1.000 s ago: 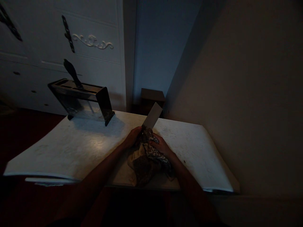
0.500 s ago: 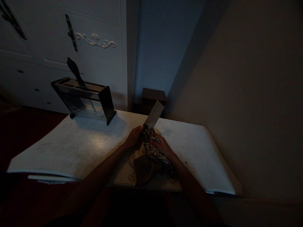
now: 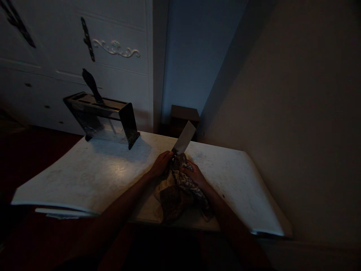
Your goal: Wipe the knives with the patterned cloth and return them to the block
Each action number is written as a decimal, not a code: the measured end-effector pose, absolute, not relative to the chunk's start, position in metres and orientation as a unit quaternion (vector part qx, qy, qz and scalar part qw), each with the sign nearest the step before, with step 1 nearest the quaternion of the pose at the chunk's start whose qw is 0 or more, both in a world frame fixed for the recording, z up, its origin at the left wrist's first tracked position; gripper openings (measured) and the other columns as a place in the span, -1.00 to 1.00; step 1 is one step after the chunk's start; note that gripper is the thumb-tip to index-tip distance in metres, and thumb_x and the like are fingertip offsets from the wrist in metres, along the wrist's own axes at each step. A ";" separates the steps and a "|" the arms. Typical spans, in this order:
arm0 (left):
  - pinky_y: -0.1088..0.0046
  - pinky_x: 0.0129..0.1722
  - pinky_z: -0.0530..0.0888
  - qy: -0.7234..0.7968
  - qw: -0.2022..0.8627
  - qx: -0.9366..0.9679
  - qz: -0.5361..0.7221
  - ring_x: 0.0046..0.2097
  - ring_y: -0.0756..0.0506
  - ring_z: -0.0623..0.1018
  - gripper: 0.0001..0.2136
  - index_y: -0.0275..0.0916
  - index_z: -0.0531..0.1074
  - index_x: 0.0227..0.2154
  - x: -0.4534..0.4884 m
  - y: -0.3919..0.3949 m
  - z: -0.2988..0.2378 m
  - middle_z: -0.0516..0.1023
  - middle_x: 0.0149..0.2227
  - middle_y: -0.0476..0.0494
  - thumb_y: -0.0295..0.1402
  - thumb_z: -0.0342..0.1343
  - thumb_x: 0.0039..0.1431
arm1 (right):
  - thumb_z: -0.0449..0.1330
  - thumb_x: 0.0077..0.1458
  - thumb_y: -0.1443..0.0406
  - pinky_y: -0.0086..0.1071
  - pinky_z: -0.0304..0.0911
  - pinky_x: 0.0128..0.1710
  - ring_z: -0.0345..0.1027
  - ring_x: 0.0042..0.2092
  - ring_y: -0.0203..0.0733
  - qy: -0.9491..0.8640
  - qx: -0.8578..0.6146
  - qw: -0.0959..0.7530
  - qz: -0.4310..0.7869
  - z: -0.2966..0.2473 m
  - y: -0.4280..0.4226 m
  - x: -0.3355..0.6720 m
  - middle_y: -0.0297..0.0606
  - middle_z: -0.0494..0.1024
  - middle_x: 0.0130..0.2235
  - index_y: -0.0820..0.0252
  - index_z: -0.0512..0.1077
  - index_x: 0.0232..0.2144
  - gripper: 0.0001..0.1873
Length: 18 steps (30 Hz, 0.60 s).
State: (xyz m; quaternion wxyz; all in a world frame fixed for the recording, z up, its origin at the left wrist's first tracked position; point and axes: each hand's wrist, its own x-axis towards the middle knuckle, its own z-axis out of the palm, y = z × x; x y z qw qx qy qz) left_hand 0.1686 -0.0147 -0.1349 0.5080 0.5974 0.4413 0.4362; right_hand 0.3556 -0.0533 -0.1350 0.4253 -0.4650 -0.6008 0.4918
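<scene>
A cleaver (image 3: pixel 184 137) with a broad, rectangular blade points up and away over the table's far edge. My left hand (image 3: pixel 163 162) is closed around its handle end, which is mostly hidden. In my right hand (image 3: pixel 194 174) is a bunched, patterned cloth (image 3: pixel 186 182), gripped close to the base of the blade. The cloth's brown and pale folds hang down to the near edge of the table. Dim light hides whether the cloth touches the blade itself.
The white table (image 3: pixel 107 169) has a knife block (image 3: pixel 104 120) with clear sides at its back left; one black-handled knife (image 3: pixel 91 84) stands in it. Behind are a white cabinet (image 3: pixel 121 79) and a small brown box-like piece (image 3: pixel 184 114). A wall (image 3: pixel 296 113) rises at right.
The whole view has shifted slightly, so everything sits a little further right. Both hands keep their hold on the cleaver and cloth, with hardly any other movement.
</scene>
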 end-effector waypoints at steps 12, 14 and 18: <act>0.50 -0.54 0.22 0.449 0.510 0.594 0.431 -0.53 0.01 0.29 -0.55 -0.29 0.38 -0.36 0.170 -0.019 -0.127 0.31 -0.57 0.02 0.06 -0.07 0.20 | 0.27 -0.03 0.09 -0.24 0.30 -0.01 0.42 -0.07 -0.09 -0.596 -0.467 0.408 0.510 -0.130 -0.056 0.356 -0.25 0.57 -0.10 0.20 0.46 -0.05 -0.50; 0.50 -0.50 0.24 0.447 0.506 0.596 0.435 -0.49 0.00 0.31 -0.56 -0.28 0.37 -0.39 0.170 -0.018 -0.129 0.33 -0.53 0.00 0.05 -0.07 0.20 | 0.27 -0.04 0.09 -0.24 0.29 0.00 0.42 -0.08 -0.09 -0.600 -0.467 0.402 0.510 -0.129 -0.055 0.356 -0.25 0.57 -0.11 0.19 0.47 -0.07 -0.52; 0.49 -0.43 0.27 0.440 0.509 0.598 0.437 -0.42 0.00 0.31 -0.57 -0.28 0.32 -0.43 0.170 -0.015 -0.134 0.31 -0.48 -0.01 0.05 -0.07 0.21 | 0.28 -0.05 0.09 -0.20 0.28 0.03 0.41 -0.06 -0.07 -0.593 -0.463 0.398 0.525 -0.127 -0.053 0.354 -0.26 0.56 -0.09 0.18 0.47 -0.06 -0.50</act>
